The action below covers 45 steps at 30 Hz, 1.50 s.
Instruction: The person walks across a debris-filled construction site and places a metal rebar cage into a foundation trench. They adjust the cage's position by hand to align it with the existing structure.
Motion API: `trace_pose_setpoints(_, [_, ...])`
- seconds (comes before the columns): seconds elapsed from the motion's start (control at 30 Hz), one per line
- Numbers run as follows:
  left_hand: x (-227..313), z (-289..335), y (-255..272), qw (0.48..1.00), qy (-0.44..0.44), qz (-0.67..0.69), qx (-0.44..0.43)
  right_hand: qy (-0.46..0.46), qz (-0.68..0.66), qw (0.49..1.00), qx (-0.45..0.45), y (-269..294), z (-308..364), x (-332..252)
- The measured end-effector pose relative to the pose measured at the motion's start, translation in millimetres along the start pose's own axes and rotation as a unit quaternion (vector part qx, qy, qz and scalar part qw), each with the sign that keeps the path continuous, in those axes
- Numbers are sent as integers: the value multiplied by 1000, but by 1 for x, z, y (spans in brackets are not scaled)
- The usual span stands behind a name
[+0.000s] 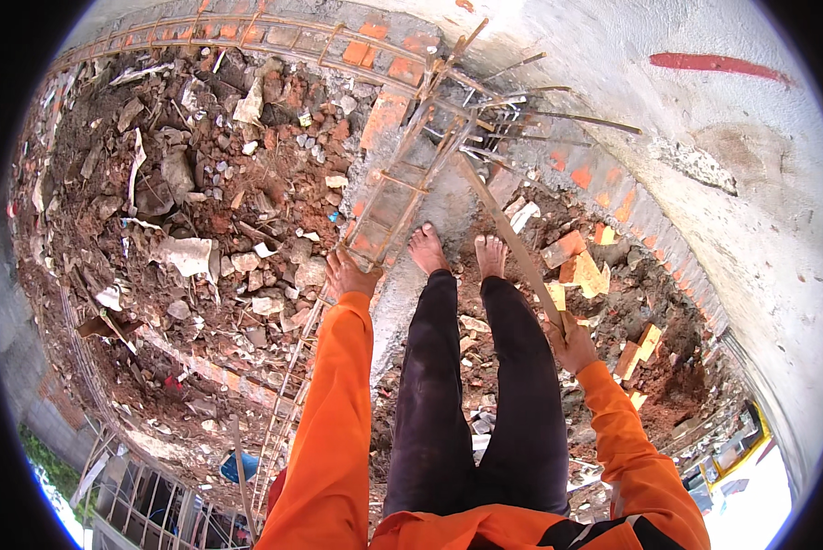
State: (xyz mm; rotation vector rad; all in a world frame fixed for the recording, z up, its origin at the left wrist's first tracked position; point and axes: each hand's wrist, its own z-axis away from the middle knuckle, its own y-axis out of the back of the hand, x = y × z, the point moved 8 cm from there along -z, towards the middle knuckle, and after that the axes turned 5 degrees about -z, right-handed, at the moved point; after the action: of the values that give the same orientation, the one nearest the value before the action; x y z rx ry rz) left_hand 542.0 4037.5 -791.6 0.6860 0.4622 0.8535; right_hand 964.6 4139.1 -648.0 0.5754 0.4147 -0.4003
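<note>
My left hand point(350, 275) is closed on a long rebar cage point(400, 188), fingers around its bars. This cage lies along a grey mortar-topped footing, running from the wall corner back past my left side. In my right hand point(573, 344) is a wooden stick point(510, 234), held near its lower end. It slants up and left, and its far end reaches the cluster of rebar ends point(498, 115) at the corner. Whether its tip touches the bars I cannot tell. My bare feet point(457, 252) stand between the cage and the stick.
A second rebar cage point(292, 38) runs along the far brick footing. Rubble and red soil point(237, 197) fill the left side. Bars jut right from the corner toward the white wall point(723, 110). Broken orange bricks point(584, 273) lie at right; a blue container point(239, 467) sits lower left.
</note>
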Motion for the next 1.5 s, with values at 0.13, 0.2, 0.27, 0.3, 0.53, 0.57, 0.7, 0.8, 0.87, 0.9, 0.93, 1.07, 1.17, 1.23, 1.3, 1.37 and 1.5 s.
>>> trace_pose_setpoints(0.13, [5,1,-3,1000,-20,5,-18,-62,30,997,-33,7,12,45])
trace_pose_setpoints(0.2, [9,-9,0,1000,-18,3,-9,-59,30,998,-22,11,9,64])
trace_pose_setpoints(0.27, [-1,-16,-10,1000,-8,-18,-3,-59,38,997,-24,11,-1,83])
trace_pose_setpoints(0.3, [2,-15,-13,1000,-6,-27,-3,-75,38,996,-25,14,-10,81])
trace_pose_setpoints(0.53, [10,-20,-25,996,-42,-77,8,-11,12,999,-47,22,-47,57])
trace_pose_setpoints(0.57, [10,-22,-26,995,-45,-85,16,-13,8,999,-48,23,-53,53])
trace_pose_setpoints(0.7, [0,-21,-33,995,-28,-98,18,-22,5,998,-59,21,-70,56])
trace_pose_setpoints(0.8, [-1,-19,-32,995,-17,-98,9,4,25,997,-73,34,-70,54])
trace_pose_setpoints(0.87, [4,-17,-27,994,7,-104,-10,-8,24,996,-85,41,-64,54])
trace_pose_setpoints(0.9, [7,-15,-24,994,18,-107,-22,-5,24,996,-87,46,-61,51])
trace_pose_setpoints(0.93, [10,-15,-20,994,21,-105,-32,-2,25,996,-88,50,-59,49])
trace_pose_setpoints(1.07, [3,-15,-16,995,15,-93,-21,35,42,993,-106,50,-67,38])
trace_pose_setpoints(1.17, [9,-16,-17,995,12,-82,-55,51,30,993,-98,42,-85,23])
trace_pose_setpoints(1.23, [6,-15,-22,994,23,-79,-65,34,17,995,-91,32,-97,8])
trace_pose_setpoints(1.3, [4,-16,-18,995,24,-74,-64,26,47,995,-89,26,-109,3])
trace_pose_setpoints(1.37, [-1,-18,-19,995,22,-82,-43,15,34,995,-87,18,-113,-4])
trace_pose_setpoints(1.5, [0,-20,-21,997,10,-76,-29,31,-9,997,-72,12,-106,-1])
